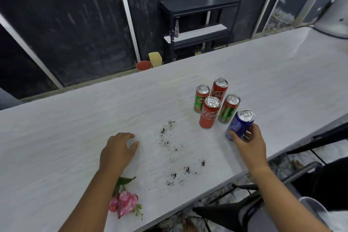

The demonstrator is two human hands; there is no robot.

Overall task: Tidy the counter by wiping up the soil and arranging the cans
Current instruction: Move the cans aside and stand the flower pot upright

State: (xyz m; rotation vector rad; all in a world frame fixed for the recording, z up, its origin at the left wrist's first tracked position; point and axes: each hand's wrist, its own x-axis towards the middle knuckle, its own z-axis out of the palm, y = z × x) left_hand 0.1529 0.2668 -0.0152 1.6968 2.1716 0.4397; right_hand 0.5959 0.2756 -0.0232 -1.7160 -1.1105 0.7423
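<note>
At the near right of the counter, the right hand wraps its thumb and fingers around the lower half of a blue can, which stands upright or nearly so, long axis vertical, with its base hidden behind the hand so I cannot tell whether it rests on the surface or is just lifted. The left hand holds nothing: palm down, fingers loosely spread and curled, fingertips on the white surface well to the left of the spill. Between the two hands lies the soil, a scatter of dark crumbs running from mid-counter toward the near edge. Just beyond the blue can stand four more, bunched close: a front Coca-Cola can, a rear Coca-Cola can, a left green-and-red can and a right green-and-red can (their labels too small to read fully). The cluster lies up and left of the right hand, clearly the nearer one. No cloth is in view. A pink flower lies by the left forearm, its stem partly hidden under it
</note>
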